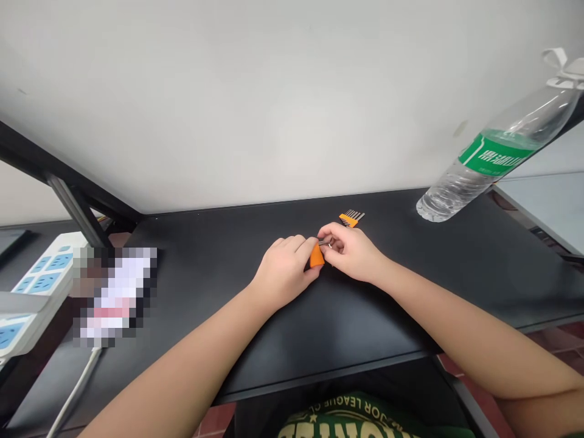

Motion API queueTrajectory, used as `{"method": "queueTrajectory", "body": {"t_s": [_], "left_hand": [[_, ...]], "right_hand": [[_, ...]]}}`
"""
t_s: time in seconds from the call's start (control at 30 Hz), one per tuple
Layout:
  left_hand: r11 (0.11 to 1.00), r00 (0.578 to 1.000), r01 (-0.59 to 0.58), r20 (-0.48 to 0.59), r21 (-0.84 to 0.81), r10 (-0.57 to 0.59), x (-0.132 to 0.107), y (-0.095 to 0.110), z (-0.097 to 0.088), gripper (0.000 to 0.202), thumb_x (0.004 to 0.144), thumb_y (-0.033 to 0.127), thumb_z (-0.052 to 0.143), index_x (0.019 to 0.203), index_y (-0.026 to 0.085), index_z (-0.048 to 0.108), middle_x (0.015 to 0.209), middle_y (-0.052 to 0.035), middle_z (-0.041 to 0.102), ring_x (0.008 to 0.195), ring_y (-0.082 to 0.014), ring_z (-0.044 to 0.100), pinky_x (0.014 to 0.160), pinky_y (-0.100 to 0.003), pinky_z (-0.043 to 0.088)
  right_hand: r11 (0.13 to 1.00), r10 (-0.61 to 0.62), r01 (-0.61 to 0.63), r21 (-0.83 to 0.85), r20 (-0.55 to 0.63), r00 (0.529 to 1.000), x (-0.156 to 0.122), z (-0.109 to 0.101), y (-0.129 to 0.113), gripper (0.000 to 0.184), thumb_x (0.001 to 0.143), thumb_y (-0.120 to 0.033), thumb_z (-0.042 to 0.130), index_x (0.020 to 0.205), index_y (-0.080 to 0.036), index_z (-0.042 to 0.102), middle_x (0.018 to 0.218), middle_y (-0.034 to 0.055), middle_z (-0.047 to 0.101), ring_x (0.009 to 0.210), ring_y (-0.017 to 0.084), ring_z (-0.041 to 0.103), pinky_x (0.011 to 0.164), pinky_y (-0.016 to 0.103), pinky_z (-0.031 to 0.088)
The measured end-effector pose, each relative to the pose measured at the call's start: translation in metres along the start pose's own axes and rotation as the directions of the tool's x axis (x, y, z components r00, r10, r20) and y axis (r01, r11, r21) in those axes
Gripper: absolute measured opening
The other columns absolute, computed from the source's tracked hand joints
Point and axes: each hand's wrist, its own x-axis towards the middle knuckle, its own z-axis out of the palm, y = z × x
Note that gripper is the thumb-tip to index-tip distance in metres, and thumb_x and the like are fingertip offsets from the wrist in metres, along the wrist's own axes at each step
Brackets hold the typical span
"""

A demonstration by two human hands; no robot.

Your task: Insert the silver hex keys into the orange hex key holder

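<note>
Over the middle of the black table, my left hand (283, 267) is closed around an orange piece (316, 255) that looks like a tool handle; my fingers hide much of it. My right hand (349, 250) meets it from the right, thumb and fingers pinching a thin metal rod (323, 243) at the end of the orange piece. Whether the rod sits inside it, I cannot tell. Just behind my right hand lies an orange holder (349, 221) with several slim metal bits in a row.
A large water bottle (456, 176) with a green label stands at the back right of the table (219, 243). To the left are a white power strip (50, 274), a blurred-out phone-like object (118, 292) and its white cable (75, 392). A pale wall (274, 109) rises behind.
</note>
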Motion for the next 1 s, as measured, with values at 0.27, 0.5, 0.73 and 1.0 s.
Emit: {"method": "queueTrajectory", "body": {"t_s": [0.27,0.5,0.73,1.0], "left_hand": [[0.995,0.996,0.085,-0.038,-0.043,-0.087,0.001,-0.001,0.001,0.028,0.088,0.024,0.065,0.115,0.020,0.064,0.087,-0.0014,0.065,0.077,-0.0177,0.061,0.070,-0.032,0.043],[0.996,0.994,0.087,-0.064,-0.018,-0.088,0.000,-0.005,0.002,0.025,0.091,0.026,0.063,0.115,0.020,0.063,0.087,-0.0024,0.066,0.077,-0.0184,0.062,0.071,-0.033,0.044],[0.998,0.997,0.065,-0.046,-0.005,-0.065,-0.001,-0.007,0.002,0.031,0.091,0.026,0.066,0.121,0.020,0.061,0.091,-0.0037,0.068,0.081,-0.0200,0.065,0.073,-0.034,0.046],[0.998,0.997,0.058,-0.048,0.004,-0.058,-0.002,-0.008,0.004,0.033,0.090,0.025,0.067,0.123,0.019,0.061,0.092,-0.0036,0.068,0.081,-0.0200,0.065,0.073,-0.034,0.047]], "right_hand": [[0.998,-0.010,0.005,-0.069,-0.081,0.997,0.000,0.003,-0.002,0.012,0.082,-0.021,0.060,0.094,-0.023,0.056,0.075,-0.0028,0.062,0.064,0.015,0.058,0.065,0.030,0.046],[0.967,0.114,-0.107,0.231,-0.017,0.993,0.004,0.008,0.004,0.015,0.086,-0.023,0.063,0.100,-0.024,0.057,0.081,-0.0008,0.066,0.076,0.019,0.068,0.070,0.033,0.057],[0.839,0.235,-0.226,0.495,0.045,0.971,0.010,-0.001,0.007,0.034,0.096,-0.054,0.064,0.091,-0.020,0.061,0.079,0.0026,0.069,0.057,0.012,0.064,0.048,0.023,0.051],[0.765,0.262,-0.301,0.569,0.151,0.953,0.010,-0.004,0.006,0.026,0.089,-0.040,0.076,0.090,-0.018,0.061,0.077,0.0020,0.069,0.054,0.012,0.063,0.046,0.023,0.053]]}}
